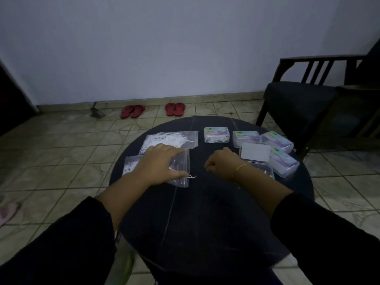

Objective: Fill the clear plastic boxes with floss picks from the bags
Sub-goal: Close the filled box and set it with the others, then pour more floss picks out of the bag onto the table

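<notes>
Two clear zip bags of white floss picks lie on the left of the round dark table (205,219). My left hand (158,163) rests flat on the near bag (181,168), fingers spread; one pick (192,177) pokes out of its mouth. The far bag (170,138) lies untouched behind it. My right hand (223,163) is curled into a fist on the table between the near bag and an open clear box (265,171), whose lid (255,154) stands up behind it. Anything inside the fist is hidden. Several closed clear boxes (216,135) with coloured labels sit at the back right.
A dark wooden armchair (298,103) stands close to the table's right side. Two pairs of red sandals (132,111) lie by the far wall on the tiled floor. A pink slipper (7,210) lies at the left edge.
</notes>
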A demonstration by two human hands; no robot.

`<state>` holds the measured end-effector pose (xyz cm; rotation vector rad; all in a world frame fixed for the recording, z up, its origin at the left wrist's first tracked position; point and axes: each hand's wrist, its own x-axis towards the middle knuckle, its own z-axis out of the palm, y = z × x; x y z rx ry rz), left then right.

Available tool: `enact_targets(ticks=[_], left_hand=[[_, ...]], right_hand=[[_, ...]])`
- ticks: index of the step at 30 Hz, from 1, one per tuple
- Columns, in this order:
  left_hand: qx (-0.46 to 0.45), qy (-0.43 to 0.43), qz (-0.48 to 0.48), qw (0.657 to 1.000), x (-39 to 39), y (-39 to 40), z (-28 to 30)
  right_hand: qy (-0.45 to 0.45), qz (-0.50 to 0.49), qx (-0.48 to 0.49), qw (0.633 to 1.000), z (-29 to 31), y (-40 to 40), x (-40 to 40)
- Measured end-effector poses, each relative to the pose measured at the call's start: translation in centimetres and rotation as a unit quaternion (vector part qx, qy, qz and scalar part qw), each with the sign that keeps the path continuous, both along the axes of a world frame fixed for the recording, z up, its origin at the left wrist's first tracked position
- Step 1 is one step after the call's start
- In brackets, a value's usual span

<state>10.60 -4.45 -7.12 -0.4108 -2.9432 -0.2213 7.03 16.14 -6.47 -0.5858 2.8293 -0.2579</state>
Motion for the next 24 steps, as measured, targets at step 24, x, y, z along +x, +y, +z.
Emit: enact_targets(ticks=[24], left_hand=[[-0.045, -0.117, 0.047, 0.991, 0.7, -7.7, -3.9]], right_hand=[[-0.130, -0.157, -0.292, 0.934, -3.4, -4.3, 0.4]])
